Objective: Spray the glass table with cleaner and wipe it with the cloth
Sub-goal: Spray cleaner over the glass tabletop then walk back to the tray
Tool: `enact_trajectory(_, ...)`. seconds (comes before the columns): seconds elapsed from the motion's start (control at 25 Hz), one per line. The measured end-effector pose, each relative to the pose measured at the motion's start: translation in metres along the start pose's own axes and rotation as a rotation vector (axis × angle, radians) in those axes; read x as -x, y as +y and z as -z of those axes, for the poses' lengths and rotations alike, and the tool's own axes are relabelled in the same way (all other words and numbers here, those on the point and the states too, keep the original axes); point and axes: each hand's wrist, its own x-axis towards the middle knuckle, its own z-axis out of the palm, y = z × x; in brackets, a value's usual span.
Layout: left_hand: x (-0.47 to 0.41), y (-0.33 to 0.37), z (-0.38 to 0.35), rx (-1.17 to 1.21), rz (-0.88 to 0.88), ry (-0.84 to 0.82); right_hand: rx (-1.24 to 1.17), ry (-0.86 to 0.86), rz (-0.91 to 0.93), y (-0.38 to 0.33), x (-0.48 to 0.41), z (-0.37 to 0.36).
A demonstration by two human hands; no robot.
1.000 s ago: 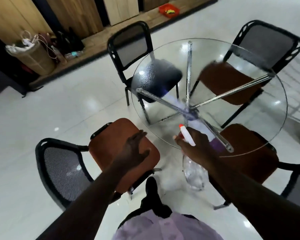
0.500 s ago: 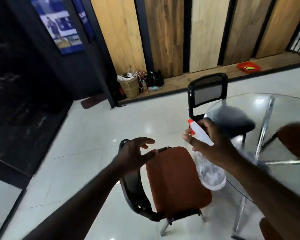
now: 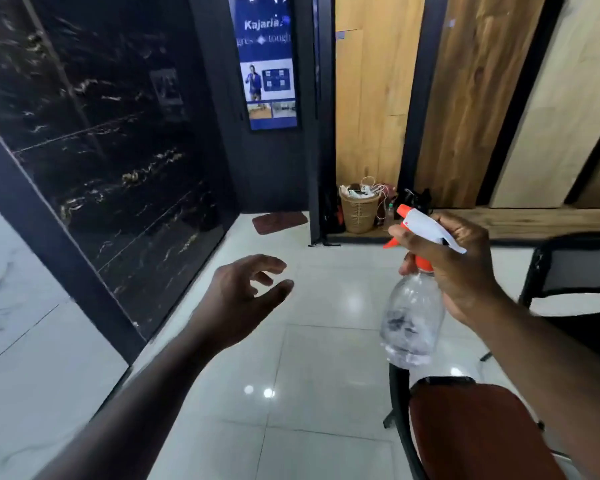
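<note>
Clasping the spray bottle [image 3: 413,320] upright by its neck, the right grip [image 3: 461,271] seems ready to spray, while the left grip [image 3: 239,296] hangs empty, fingers loose, free for wiping.

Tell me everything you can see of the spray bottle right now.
The spray bottle is clear plastic with a white head and orange nozzle, trigger and collar. It hangs roughly upright above the tiled floor, nozzle pointing left. The right hand grips its neck and head; nothing else touches it.

Spray btl [image 3: 413,317] higher, now over floor [image 3: 309,368].
</note>
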Motion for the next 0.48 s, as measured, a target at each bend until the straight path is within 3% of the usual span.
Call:
enact_trajectory(0.2, -0.101, -0.048, 0.017, 0.062, -0.058, -0.052, -0.099, 0.066, -0.035, 0.012, -0.074, -0.062)
enact_trajectory(0.48, -0.329, -0.109, -0.046, 0.033, -0.203, -0.145, 0.115, 0.021, 0.053, 0.126, -0.249, -0.053)
